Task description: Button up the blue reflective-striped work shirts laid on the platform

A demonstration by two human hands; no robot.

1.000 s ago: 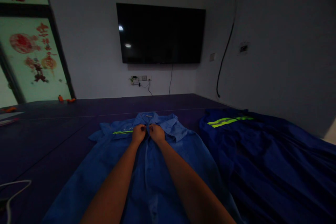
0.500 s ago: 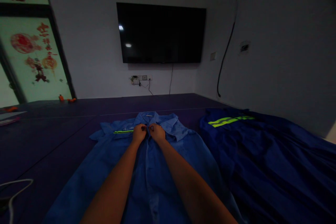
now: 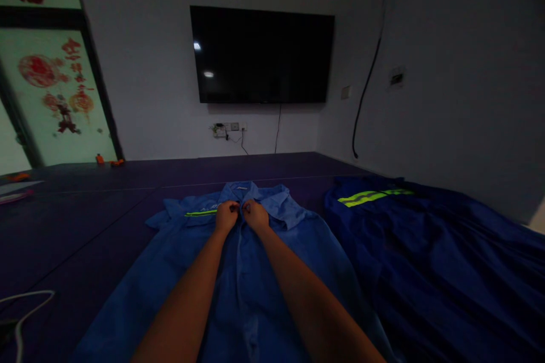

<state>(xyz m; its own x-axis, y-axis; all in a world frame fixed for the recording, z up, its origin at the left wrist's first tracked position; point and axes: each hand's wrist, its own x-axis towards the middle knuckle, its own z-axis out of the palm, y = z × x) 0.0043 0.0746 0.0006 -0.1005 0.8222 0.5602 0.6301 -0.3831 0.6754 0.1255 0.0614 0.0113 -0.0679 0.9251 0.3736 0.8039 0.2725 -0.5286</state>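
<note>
A blue short-sleeved work shirt (image 3: 289,261) lies front up before me, its collar pointing away and a yellow-green stripe across the chest on the left. My left hand (image 3: 227,216) pinches the front edge of the shirt just below the collar. Close beside it, my right hand (image 3: 255,215) pinches the opposite front edge, a narrow gap between the two. Both forearms reach over the shirt's body. Any button between the fingertips is too small and dark to make out.
A darker blue garment (image 3: 426,255) with a yellow-green band is spread at right on the purple surface (image 3: 106,210). A white cable (image 3: 32,309) lies at lower left, orange objects (image 3: 108,161) by the glass door. A television (image 3: 264,57) hangs on the far wall.
</note>
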